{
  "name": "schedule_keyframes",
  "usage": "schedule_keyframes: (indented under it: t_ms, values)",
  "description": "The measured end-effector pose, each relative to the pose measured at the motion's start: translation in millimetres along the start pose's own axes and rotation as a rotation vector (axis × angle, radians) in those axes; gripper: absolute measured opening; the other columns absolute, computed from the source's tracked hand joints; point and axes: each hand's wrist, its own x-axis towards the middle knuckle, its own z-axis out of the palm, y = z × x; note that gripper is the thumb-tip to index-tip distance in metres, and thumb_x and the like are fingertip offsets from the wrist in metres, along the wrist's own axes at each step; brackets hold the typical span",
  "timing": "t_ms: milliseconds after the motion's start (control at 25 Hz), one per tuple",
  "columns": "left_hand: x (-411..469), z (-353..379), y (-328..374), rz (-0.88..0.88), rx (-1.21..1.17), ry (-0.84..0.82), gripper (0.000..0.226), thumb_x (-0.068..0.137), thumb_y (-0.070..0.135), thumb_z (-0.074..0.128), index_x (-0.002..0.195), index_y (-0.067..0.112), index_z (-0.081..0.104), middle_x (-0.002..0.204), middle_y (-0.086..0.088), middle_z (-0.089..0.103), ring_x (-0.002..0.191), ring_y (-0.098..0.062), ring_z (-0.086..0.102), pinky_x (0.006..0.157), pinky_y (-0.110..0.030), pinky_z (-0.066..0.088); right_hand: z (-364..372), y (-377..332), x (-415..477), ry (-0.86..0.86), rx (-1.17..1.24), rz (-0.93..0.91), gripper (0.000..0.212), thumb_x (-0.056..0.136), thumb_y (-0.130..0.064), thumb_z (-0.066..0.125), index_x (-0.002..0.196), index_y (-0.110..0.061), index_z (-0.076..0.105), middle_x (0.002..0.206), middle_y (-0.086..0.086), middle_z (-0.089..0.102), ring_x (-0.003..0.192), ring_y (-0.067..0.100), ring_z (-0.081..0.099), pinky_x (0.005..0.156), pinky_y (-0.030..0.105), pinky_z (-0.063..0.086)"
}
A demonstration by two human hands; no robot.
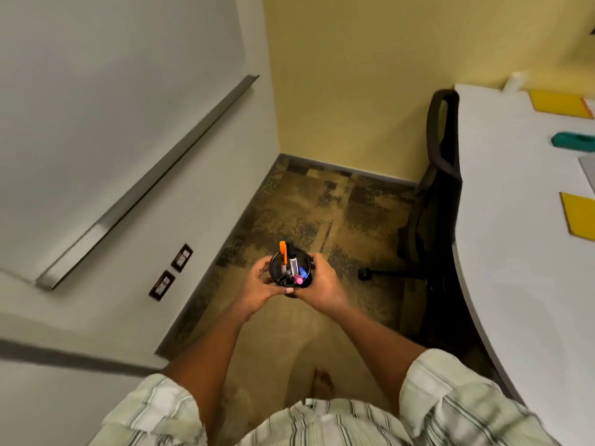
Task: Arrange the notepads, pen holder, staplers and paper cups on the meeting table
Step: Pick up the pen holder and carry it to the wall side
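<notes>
Beside the surface (502, 220), a person is carrying the pen holder (290, 268) upright, cupped between left hand (257, 284) and right hand (322, 284) over the floor, likely needing a rightward turn to set it down.

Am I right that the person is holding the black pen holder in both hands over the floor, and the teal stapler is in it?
Not quite. The head view shows the teal stapler lying on the white table, not in the pen holder. The left hand and right hand do hold it over the floor.
</notes>
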Motion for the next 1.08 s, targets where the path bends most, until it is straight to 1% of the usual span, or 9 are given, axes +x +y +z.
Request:
schedule_keyframes:
  t_ms: [160,320,440,600,680,800,880,1000,1080]
  values:
    - [99,-1,39,0.014,0.006,-0.031,0.070,0.057,-0.021,0.076,0.113,0.014,0.053,0.103,0.010,0.063,0.092,0.004,0.061,0.073,-0.007,0.049,-21,-16,100,0.033,-0.012,-0.020,0.060,0.050,-0.050,0.079,0.097,-0.047,0.041,0.091,-0.023,0.059,0.081,-0.008,0.058,0.061,0.021,0.047]
    - [197,-13,72,0.072,0.115,-0.101,0.071,0.053,-0.009,0.084,0.113,0.019,0.056,0.105,0.013,0.064,0.090,0.016,0.060,0.079,-0.005,0.046,-34,-29,185,0.091,-0.013,-0.015,0.062,0.049,-0.052,0.081,0.097,-0.053,0.042,0.093,-0.028,0.058,0.087,-0.016,0.055,0.060,0.011,0.042]
    - [293,-18,103,0.121,0.135,-0.163,0.072,0.052,-0.003,0.086,0.113,0.024,0.057,0.110,0.013,0.064,0.101,0.007,0.059,0.089,-0.014,0.045,-49,-41,270,0.182,-0.034,-0.002,0.067,0.048,-0.053,0.082,0.100,-0.050,0.041,0.096,-0.026,0.056,0.088,-0.010,0.057,0.066,0.013,0.046]
    - [402,-15,154,0.178,0.102,-0.243,0.071,0.055,-0.006,0.084,0.108,0.034,0.057,0.108,0.020,0.062,0.096,0.012,0.059,0.074,-0.005,0.047,-72,-72,375,0.276,-0.039,0.009,0.066,0.050,-0.051,0.080,0.102,-0.047,0.040,0.091,-0.027,0.055,0.083,-0.013,0.055,0.063,0.009,0.043]
    - [457,-16,183,0.206,0.144,-0.298,0.070,0.055,-0.004,0.085,0.103,0.039,0.058,0.106,0.022,0.063,0.096,0.010,0.059,0.076,-0.006,0.046,-81,-86,421,0.348,-0.034,0.053,0.068,0.050,-0.050,0.081,0.104,-0.043,0.041,0.090,-0.027,0.055,0.081,-0.015,0.055,0.061,0.008,0.041]
    - [530,-12,223,0.236,0.213,-0.381,0.075,0.053,0.000,0.087,0.117,0.027,0.058,0.114,0.011,0.062,0.108,-0.005,0.058,0.084,-0.010,0.043,-99,-97,482,0.413,0.019,0.097,0.071,0.051,-0.044,0.084,0.111,-0.035,0.046,0.091,-0.026,0.055,0.082,-0.014,0.054,0.059,0.007,0.040]
    - [564,-2,241,0.269,0.228,-0.421,0.079,0.053,-0.001,0.087,0.124,0.019,0.056,0.115,0.007,0.063,0.112,-0.012,0.059,0.089,-0.016,0.045,-110,-95,512,0.462,0.059,0.103,0.071,0.051,-0.040,0.086,0.110,-0.035,0.047,0.092,-0.027,0.056,0.083,-0.018,0.055,0.060,0.004,0.042]
    - [625,25,271,0.296,0.291,-0.487,0.083,0.054,0.007,0.088,0.128,0.025,0.055,0.111,0.019,0.062,0.112,-0.011,0.060,0.098,-0.029,0.047,-141,-84,570,0.533,0.093,0.097,0.071,0.052,-0.037,0.086,0.110,-0.041,0.046,0.096,-0.027,0.058,0.089,-0.019,0.055,0.064,0.000,0.043]
    - [662,45,292,0.317,0.313,-0.504,0.083,0.055,0.011,0.088,0.128,0.029,0.054,0.110,0.022,0.060,0.110,-0.013,0.061,0.096,-0.032,0.049,-165,-74,607,0.542,0.125,0.083,0.076,0.055,-0.036,0.086,0.119,-0.038,0.045,0.101,-0.028,0.056,0.092,-0.016,0.056,0.067,0.000,0.044]
